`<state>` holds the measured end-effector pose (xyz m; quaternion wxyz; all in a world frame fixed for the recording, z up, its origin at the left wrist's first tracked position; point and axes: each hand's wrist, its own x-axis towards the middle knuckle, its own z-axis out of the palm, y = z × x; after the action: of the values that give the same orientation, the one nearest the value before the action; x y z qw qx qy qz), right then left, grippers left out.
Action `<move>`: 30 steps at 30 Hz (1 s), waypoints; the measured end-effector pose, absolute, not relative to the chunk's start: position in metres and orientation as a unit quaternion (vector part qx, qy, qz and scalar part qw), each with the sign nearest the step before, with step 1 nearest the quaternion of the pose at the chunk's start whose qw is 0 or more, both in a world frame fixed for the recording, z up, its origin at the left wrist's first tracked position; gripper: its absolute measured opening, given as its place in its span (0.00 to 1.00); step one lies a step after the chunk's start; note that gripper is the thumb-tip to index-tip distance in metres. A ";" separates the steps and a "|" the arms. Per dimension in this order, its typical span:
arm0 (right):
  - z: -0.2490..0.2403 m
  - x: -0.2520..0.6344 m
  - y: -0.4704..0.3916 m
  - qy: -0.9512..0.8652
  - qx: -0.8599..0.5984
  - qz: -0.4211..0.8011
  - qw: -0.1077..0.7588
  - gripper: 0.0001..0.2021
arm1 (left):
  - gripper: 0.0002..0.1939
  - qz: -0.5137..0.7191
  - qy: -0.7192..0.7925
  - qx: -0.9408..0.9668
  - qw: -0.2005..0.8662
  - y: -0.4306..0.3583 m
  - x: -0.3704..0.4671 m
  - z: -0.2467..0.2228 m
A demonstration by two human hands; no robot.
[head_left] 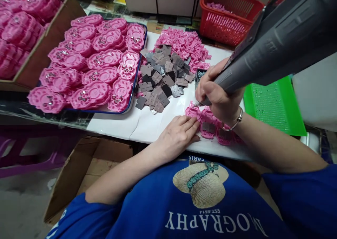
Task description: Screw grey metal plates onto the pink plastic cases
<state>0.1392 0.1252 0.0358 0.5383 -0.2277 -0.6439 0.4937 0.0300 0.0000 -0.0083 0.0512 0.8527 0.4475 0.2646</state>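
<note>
My right hand [219, 102] is wrapped round a large grey electric screwdriver [265, 45], which slants down to the left. Its tip meets or nearly meets the upper edge of a pink plastic casing [192, 111]. Pressed over the lower part of that casing are the fingers of my left hand [177, 135], close together, with the thumb mostly hidden. Beside it to the right, more pink casings with grey plates [207, 127] lie in a row, partly under my right wrist. A small black box of screws [201, 74] stands behind my right hand.
Grey metal plates [160, 79] lie heaped before a pile of small pink parts [181, 47]. Finished-looking pink casings fill a blue-rimmed tray [135, 91] at left, beside a cardboard box [56, 31]. A red basket [223, 26] and a green tray [276, 105] stand right.
</note>
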 end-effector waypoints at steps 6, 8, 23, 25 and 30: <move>0.056 0.146 0.132 -0.635 -0.140 0.512 0.561 0.20 | 0.19 0.275 0.443 0.852 0.046 0.001 0.028 -0.010; 0.067 0.155 0.141 -0.639 -0.123 0.478 0.590 0.19 | 0.19 0.285 0.438 0.852 0.036 0.001 0.028 -0.010; 0.041 0.202 0.194 -0.617 -0.223 0.387 0.647 0.18 | 0.20 0.301 0.435 0.848 0.025 0.002 0.031 -0.010; 0.039 0.201 0.194 -0.614 -0.231 0.387 0.647 0.18 | 0.19 0.303 0.436 0.847 0.027 0.002 0.031 -0.010; 0.037 0.202 0.193 -0.634 -0.257 0.371 0.628 0.19 | 0.20 0.301 0.441 0.845 0.034 0.002 0.031 -0.010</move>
<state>0.2025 0.1928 0.0372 0.6279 -0.2574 -0.6341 0.3707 0.0308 0.0021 -0.0098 0.0339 0.8452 0.4406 0.3005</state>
